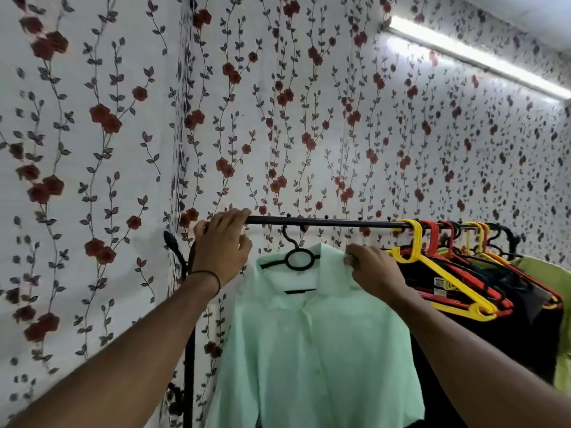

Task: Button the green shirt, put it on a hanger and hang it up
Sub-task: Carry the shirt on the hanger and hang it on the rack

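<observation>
The pale green shirt (pixel 315 344) hangs buttoned on a black hanger (pixel 298 257), whose hook sits over the black rail (pixel 333 223) of a clothes rack. My left hand (pixel 221 245) grips the left end of the rail, fingers curled over it. My right hand (pixel 372 270) pinches the shirt's collar at its right shoulder, just below the rail.
Yellow, red and orange hangers (pixel 445 273) with dark clothes crowd the rail's right half. A lime-green garment (pixel 553 304) hangs at the far right. The rack's black post (pixel 188 350) stands at left. Floral wallpaper covers the walls and a tube light (pixel 479 57) glows at upper right.
</observation>
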